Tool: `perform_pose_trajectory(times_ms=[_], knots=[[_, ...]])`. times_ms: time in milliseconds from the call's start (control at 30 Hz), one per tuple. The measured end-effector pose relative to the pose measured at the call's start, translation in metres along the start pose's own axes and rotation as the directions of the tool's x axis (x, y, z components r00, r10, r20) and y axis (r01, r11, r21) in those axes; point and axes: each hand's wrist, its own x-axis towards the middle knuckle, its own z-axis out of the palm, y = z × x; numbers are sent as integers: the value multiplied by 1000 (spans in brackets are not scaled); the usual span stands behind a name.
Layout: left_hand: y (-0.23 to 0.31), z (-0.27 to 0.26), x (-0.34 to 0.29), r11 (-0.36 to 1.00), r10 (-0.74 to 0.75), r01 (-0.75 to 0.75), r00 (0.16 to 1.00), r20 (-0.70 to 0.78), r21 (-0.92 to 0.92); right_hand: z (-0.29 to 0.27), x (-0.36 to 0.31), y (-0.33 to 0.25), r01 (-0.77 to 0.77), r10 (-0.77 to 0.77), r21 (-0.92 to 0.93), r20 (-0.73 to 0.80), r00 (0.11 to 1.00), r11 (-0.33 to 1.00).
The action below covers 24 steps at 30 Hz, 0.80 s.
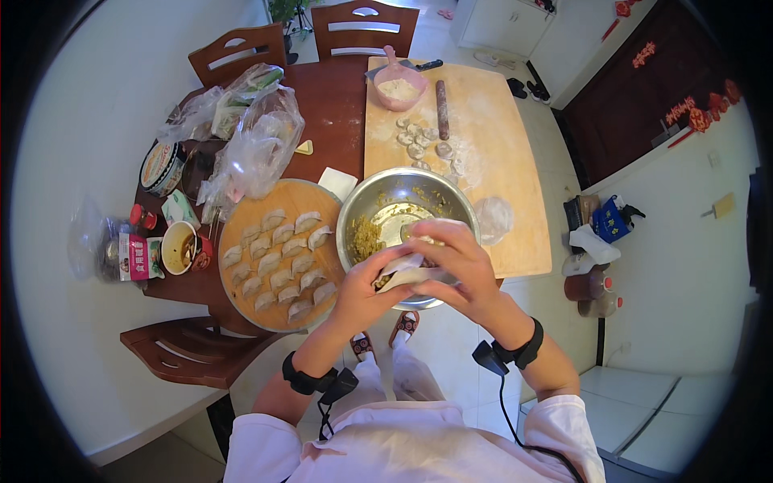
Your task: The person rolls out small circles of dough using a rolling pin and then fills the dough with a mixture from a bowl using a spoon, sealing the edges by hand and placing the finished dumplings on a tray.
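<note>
Over the near rim of a steel mixing bowl (352, 201), a floury dumpling wrapper (412, 276) is folded partway around some chopped filling. My left hand (364, 291) cradles the wrapper from the left, thumb and fingers around its edge. From the other side my right hand (465, 270) curls over it, its thumb along the near edge; the fingertips partly hide the wrapper. Yellow-green chopped filling (367, 238) clings to the bowl's left side, and part of its bottom shows bare metal. Left of the bowl, a round wooden board (266, 197) carries rows of folded dumplings (281, 278).
A floured pastry board (491, 113) holds dough pieces (415, 150), a rolling pin (442, 109), a flat wrapper (493, 219), a pink flour scoop (399, 84) and a knife (428, 65). Plastic bags (256, 153), a tub (162, 168) and a cup (179, 248) crowd the table's left.
</note>
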Motion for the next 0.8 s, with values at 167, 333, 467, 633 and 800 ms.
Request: perform_pose_trajectory(times_ms=[167, 333, 467, 633, 800], knots=[[3, -15, 4, 938, -60, 99, 990, 125, -332, -21, -17, -2, -21, 24, 42, -70, 997, 999], [1, -17, 11, 913, -10, 95, 977, 213, -396, -17, -24, 1, 16, -20, 78, 44, 999, 997], [-2, -15, 14, 883, -6, 139, 958, 286, -448, -16, -21, 2, 53, -62, 92, 104, 993, 994], [-1, -14, 17, 852, -9, 174, 948, 318, -494, -19, -17, 0, 45, -60, 222, 62, 996, 974], [1, -15, 18, 825, 48, 196, 910, 411, -531, -11, -9, 1, -13, 23, 459, -15, 1000, 888]])
